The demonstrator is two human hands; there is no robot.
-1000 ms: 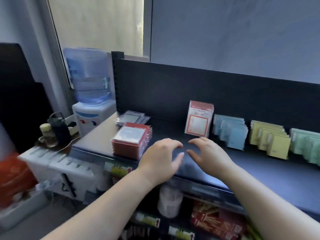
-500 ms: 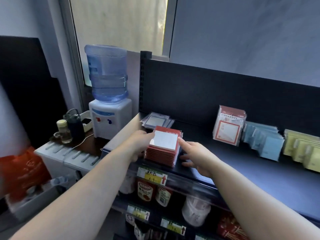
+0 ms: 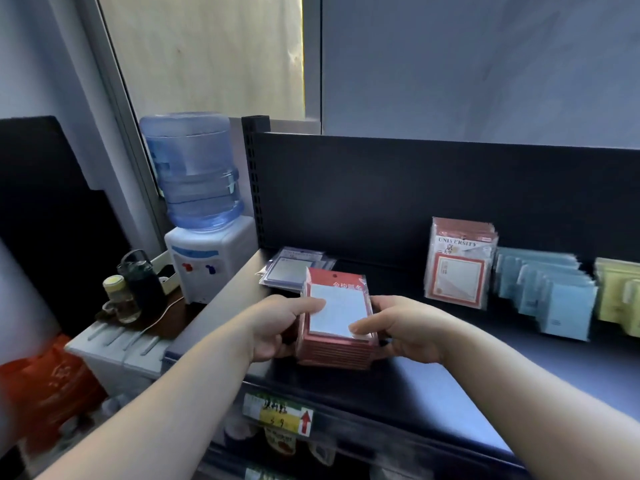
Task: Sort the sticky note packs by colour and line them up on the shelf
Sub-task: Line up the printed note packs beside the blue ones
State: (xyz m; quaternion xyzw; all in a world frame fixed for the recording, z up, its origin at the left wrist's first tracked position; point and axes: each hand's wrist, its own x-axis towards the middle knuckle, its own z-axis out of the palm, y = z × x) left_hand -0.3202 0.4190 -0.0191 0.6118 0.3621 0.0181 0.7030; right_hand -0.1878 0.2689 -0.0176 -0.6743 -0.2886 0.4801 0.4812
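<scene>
Now both hands clasp a stack of red sticky note packs at the front left of the dark shelf: the left hand has its fingers curled round the stack's left side, the right hand grips the right side, and each thumb lies on the top pack. Whether the stack rests on the shelf or is just lifted cannot be told. Behind it some greyish packs lie flat, while red-bordered packs, blue packs and yellow packs stand in a row against the back panel.
</scene>
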